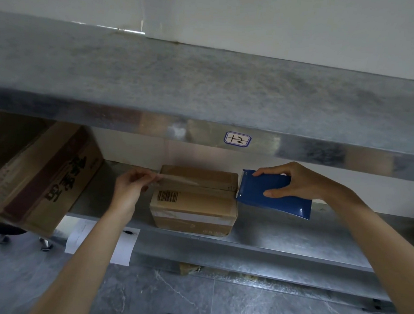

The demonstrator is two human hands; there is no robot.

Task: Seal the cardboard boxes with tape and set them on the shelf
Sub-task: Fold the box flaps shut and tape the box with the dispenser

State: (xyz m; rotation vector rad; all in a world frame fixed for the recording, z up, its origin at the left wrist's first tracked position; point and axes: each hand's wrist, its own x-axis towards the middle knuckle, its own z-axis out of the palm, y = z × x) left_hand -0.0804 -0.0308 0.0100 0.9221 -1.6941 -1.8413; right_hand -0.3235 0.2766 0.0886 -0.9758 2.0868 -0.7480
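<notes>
In the head view, a small cardboard box is sitting on the lower metal shelf, near its front edge, its matte brown flaps closed and meeting along a seam that is running left to right. A barcode label is lying on its top and a pale strip is crossing its front face. The left hand is pinching the free end of a clear, glossy strip of tape, which is stretching across the top of the box along the seam. The right hand is gripping a blue tape dispenser from above, thumb on the near side and fingers over the far side; its smooth, shiny body is widening toward the right, and its serrated end is touching the right top edge of the box.

The shelf is dull galvanised metal, mottled grey, with a folded front lip. The upper shelf is hanging low over the box, and a handwritten label is sticking to its front edge. A larger printed carton is leaning tilted at the left, well apart from the small box, with bare shelf between them. To the right of the dispenser the shelf surface is lying open. Below, a white paper sheet is hanging against the lower rail above a grey marbled floor.
</notes>
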